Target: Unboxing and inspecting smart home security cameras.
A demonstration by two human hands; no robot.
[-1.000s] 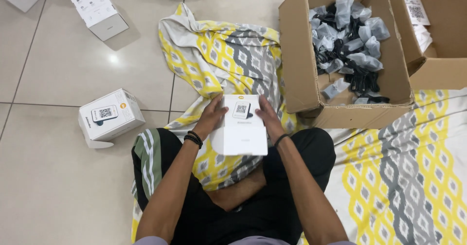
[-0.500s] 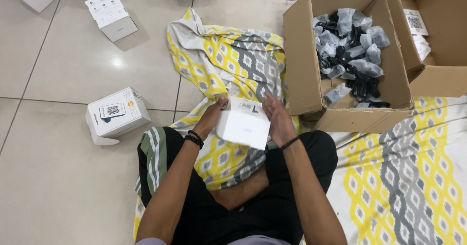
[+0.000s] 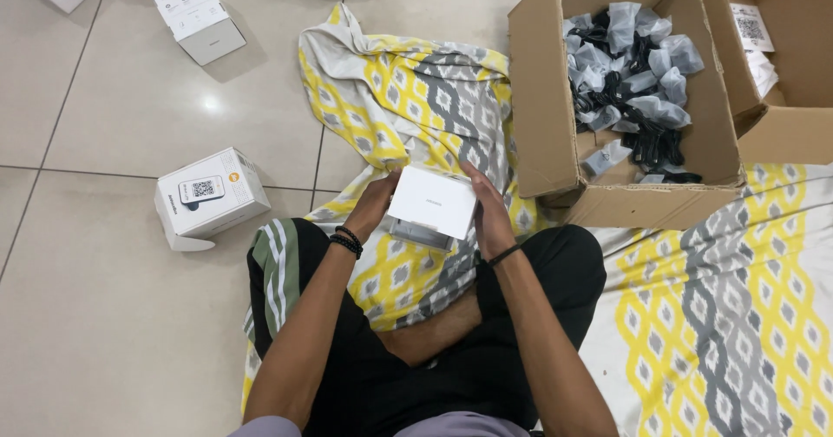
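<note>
So the person is sitting cross-legged on the floor (image 3: 130, 333), on a yellow, grey and white patterned cloth (image 3: 416, 98), looking straight down at their own lap. Both hands are clamped on one small white box (image 3: 431, 201), one on each side of it. The left hand (image 3: 375, 204) grips the left edge with the fingers curled under, and the right hand (image 3: 488, 211) lies flat along the right edge, fingers pointing away from the body. The box sits just above the knees, tilted a bit, plain white top facing up, with a grey part (image 3: 421, 234) showing underneath its near edge. Can't tell if that's a tray or an inner sleeve.

There's a black beaded bracelet (image 3: 347, 241) on the left wrist and a thin black band (image 3: 503, 255) on the right one.

Just past the right hand is an open cardboard carton (image 3: 542, 98) stuffed with black items in cloudy plastic bags (image 3: 629, 64). A second carton (image 3: 781, 133) sits beside it at the right edge of the view. Off to the left on the tiles, well apart from the hands, there's a white box with a printed label (image 3: 208, 196), and another white box (image 3: 195, 16) farther back.
</note>
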